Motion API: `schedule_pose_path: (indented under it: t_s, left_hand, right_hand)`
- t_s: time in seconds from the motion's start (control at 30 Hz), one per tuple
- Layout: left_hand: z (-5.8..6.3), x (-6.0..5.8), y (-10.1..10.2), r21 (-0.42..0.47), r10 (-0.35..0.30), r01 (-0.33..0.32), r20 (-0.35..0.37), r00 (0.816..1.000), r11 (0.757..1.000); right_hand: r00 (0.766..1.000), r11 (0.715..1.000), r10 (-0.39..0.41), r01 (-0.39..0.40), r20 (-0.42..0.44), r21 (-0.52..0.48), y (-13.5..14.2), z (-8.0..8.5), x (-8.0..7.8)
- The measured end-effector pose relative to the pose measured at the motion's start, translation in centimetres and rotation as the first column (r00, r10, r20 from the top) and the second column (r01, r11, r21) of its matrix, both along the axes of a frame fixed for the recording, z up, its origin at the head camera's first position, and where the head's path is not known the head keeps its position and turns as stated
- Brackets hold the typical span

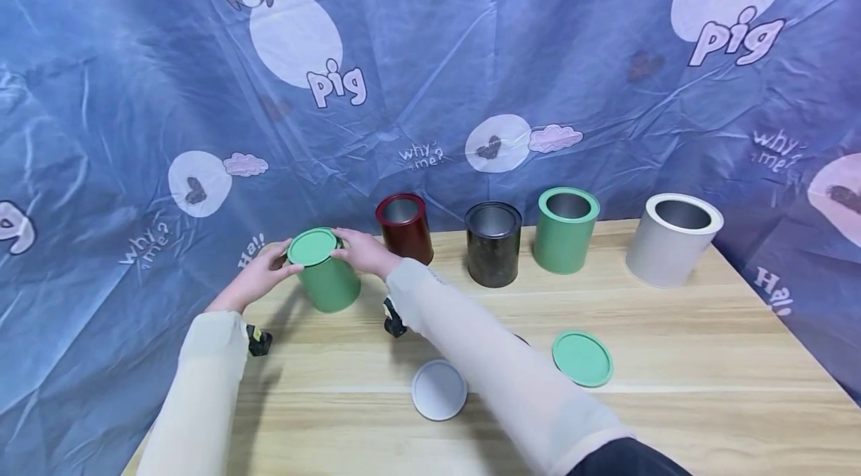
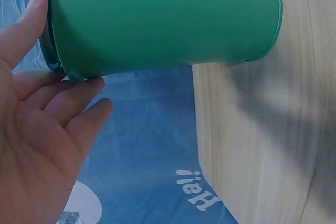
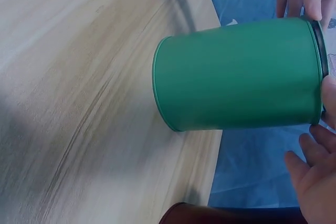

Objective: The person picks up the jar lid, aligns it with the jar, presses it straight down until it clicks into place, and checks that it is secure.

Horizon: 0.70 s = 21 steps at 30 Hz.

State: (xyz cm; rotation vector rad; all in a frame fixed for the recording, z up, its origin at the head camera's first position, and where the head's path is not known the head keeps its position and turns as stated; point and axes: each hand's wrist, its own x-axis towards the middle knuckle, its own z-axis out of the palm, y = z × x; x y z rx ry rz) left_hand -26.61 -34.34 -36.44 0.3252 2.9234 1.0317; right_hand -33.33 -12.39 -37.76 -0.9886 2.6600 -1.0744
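Observation:
At the left end of the row stands a green can point(image 1: 331, 288), with a round green lid point(image 1: 312, 246) over its mouth. My left hand point(image 1: 258, 276) holds the lid's edge from the left, its thumb point(image 2: 32, 17) on the rim and its fingers bent beneath, near the can's top. From the other side my right hand point(image 1: 366, 252) grips the same lid by its edge. A dark gap shows between lid and can along part of the rim in both wrist views. The can's body point(image 3: 236, 77) stands upright on the table.
Behind and to the right stand open cans: dark red point(image 1: 406, 233), black point(image 1: 493, 255), green point(image 1: 565, 237) and white point(image 1: 666, 252). A white lid point(image 1: 439, 390) and another green lid point(image 1: 582, 359) lie on the wooden table point(image 1: 713, 371). A blue printed cloth point(image 1: 417, 72) hangs behind.

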Motion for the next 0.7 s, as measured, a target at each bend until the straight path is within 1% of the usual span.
schedule_pose_path:
  t_s: [0.07, 0.27, 0.47, 0.53, 0.7]
  left_hand:
    - [0.0, 0.0, 0.0, -0.012, 0.004, -0.004, 0.020, 1.000, 1.000]
    - [0.4, -0.2, 0.0, -0.034, -0.001, 0.003, 0.047, 0.999, 0.999]
    - [0.8, -0.4, 0.3, -0.015, -0.019, 0.020, 0.086, 0.996, 1.000]
    - [0.9, -0.4, 0.5, 0.005, -0.012, 0.011, 0.097, 0.995, 1.000]
    - [0.9, -0.4, 0.6, 0.034, 0.031, -0.036, 0.120, 0.992, 0.999]
  right_hand:
    - [1.000, 1.000, -0.007, 0.007, 0.005, 0.015, 0.0, 0.0, 0.1]
    - [0.999, 0.999, -0.025, 0.024, 0.031, 0.028, 0.1, 0.4, 0.2]
    - [0.996, 0.995, -0.054, 0.048, 0.064, 0.093, 0.1, 0.5, 0.2]
    - [0.997, 0.992, -0.058, 0.051, 0.059, 0.114, 0.0, 0.6, 0.3]
    - [0.997, 0.982, -0.065, 0.059, 0.030, 0.177, -0.1, 1.0, 0.5]
